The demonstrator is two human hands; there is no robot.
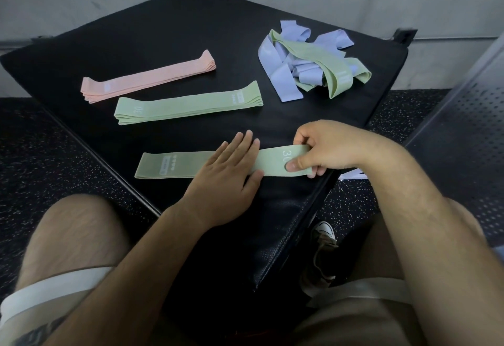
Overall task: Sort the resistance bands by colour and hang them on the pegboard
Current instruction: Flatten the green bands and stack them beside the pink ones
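Your right hand (324,149) pinches one end of a green band (169,167), which runs left from the pinch under your flat left hand (229,173). Beyond your grip lie a green stack (188,102) and a pink stack (147,78). The lilac-and-green tangle (308,64) is unsorted, and hanging looks not yet begun.

Both bare forearms reach forward from the lap, the left hand (231,167) lying flat, palm down, fingers straight and close together across the middle of the single green band (177,165), the right hand (324,149) curled round its right end, thumb pinching on top.
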